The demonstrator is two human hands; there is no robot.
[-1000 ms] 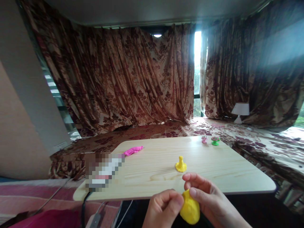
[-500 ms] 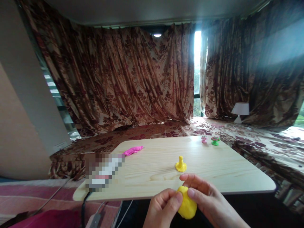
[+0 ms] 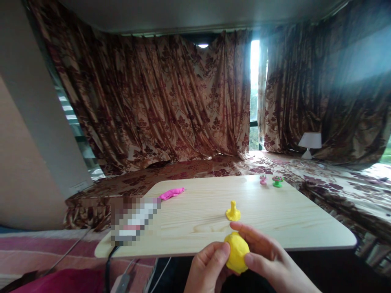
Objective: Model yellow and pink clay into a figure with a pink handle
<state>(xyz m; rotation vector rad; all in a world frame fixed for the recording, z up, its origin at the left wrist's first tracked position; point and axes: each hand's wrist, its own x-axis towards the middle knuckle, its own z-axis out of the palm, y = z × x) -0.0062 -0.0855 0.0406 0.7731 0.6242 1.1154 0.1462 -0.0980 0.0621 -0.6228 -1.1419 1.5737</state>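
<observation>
A flattened, rounded piece of yellow modelling clay [image 3: 237,253] is held between both hands near the table's front edge. My left hand [image 3: 210,262] pinches its left side with thumb and fingers. On the other side, the thumb of my right hand [image 3: 265,252] presses the lower right edge, and its fingers reach behind the top. Just beyond my hands, a yellow clay piece with a wide base and upright stem [image 3: 233,212] stands on the wooden table [image 3: 201,207].
A pink clay strip [image 3: 172,193] lies at the back left, beside a blurred-out object [image 3: 137,219] with a black cable. Small pink [image 3: 263,179] and green [image 3: 277,182] mushroom-like clay figures stand at the back right. A white lamp [image 3: 310,143] is on the ledge behind.
The yellow clay has been turned and raised slightly in my hands. My right thumb has slid from its top to its lower right edge.
</observation>
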